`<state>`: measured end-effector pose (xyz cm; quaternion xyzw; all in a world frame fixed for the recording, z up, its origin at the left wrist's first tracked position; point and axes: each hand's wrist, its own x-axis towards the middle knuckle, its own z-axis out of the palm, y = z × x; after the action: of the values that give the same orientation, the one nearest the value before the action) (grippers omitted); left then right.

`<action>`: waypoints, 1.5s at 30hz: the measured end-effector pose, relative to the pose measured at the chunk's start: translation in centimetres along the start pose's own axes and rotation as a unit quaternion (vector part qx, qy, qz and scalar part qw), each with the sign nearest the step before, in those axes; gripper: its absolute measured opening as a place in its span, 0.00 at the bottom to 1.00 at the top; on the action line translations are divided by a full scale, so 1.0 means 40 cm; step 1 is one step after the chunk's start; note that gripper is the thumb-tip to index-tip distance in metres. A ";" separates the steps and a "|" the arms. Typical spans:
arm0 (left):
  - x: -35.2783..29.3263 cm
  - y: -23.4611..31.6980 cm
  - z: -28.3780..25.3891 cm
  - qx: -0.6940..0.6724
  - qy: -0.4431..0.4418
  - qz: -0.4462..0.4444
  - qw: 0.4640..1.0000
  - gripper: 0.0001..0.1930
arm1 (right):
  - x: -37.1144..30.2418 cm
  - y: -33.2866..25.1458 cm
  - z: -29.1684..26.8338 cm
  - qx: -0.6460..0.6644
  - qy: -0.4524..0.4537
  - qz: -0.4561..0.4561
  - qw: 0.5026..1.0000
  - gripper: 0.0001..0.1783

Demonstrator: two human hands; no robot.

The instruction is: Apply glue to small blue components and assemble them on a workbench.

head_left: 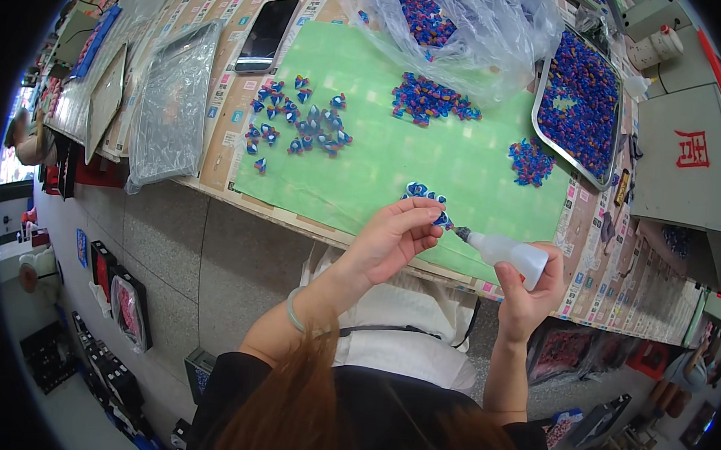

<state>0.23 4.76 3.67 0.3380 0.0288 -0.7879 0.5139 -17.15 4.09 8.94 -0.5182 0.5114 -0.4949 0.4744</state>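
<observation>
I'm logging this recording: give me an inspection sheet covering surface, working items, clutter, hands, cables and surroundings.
Surface: green rectangular mat on a table covered in patterned paper.
Working items: translucent white plastic bottle with dark nozzle; small blue-and-red pieces grouped on the mat, more in a silver metal tray.
Clutter: black-screened phone; crumpled clear plastic bag; flat rectangular object wrapped in clear plastic.
Hands: left hand pinches a small blue piece near the nozzle, contact unclear; right hand grips the bottle.
Cables: nothing seen near the hands; rim details too small to tell.
Surroundings: grey metal cabinet; speckled grey floor; another person at far left.
</observation>
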 end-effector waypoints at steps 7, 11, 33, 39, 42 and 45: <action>0.010 0.020 -0.016 -0.010 -0.013 0.012 1.000 0.06 | 0.057 0.055 -0.134 0.165 0.122 -0.003 0.979 0.13; 0.009 0.041 -0.033 -0.017 -0.002 0.041 0.999 0.07 | 0.106 0.175 -0.262 -0.013 0.208 -0.026 0.978 0.18; -0.034 0.089 -0.087 -0.053 -0.003 0.104 0.993 0.08 | 0.305 0.203 0.265 -0.405 -0.086 -0.205 0.887 0.06; -0.030 0.093 -0.070 -0.018 0.007 0.123 0.992 0.09 | 0.231 0.135 0.186 -0.128 -0.126 0.009 0.984 0.05; -0.010 0.071 -0.051 0.006 -0.011 0.122 0.992 0.08 | 0.171 0.077 0.135 0.033 -0.143 0.103 0.984 0.05; -0.001 0.049 -0.025 0.040 -0.003 0.132 0.990 0.08 | 0.109 0.060 0.098 0.061 -0.187 0.176 0.965 0.07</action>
<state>2.38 4.24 3.52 0.3564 -0.0492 -0.7146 0.5999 -13.42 -0.37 6.42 -0.4736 0.4657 -0.3283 0.6716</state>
